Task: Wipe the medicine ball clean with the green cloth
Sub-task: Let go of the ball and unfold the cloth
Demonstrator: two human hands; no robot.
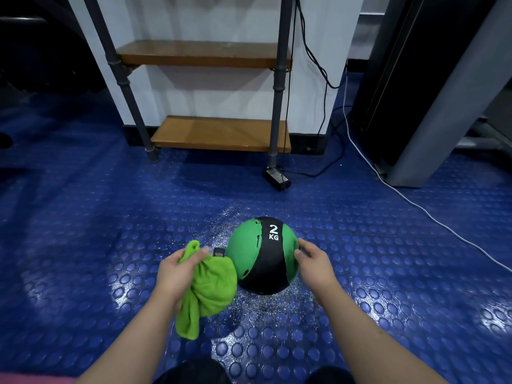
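Note:
A green and black medicine ball [263, 253] marked "2 KG" sits on the blue studded floor, with pale specks scattered around it. My left hand [177, 275] grips a bunched green cloth [210, 289] just left of the ball; the cloth's lower end hangs down and its upper part lies against the ball's left side. My right hand [313, 261] is at the ball's right side, fingertips touching its green panel, fingers loosely bent.
A shelf rack [219, 134] with two wooden boards on grey pipe legs stands against the white wall behind. A small black box [277, 177] and cables lie by its right leg. A white cable [415, 206] runs across the floor at right, beside a dark machine [432, 106].

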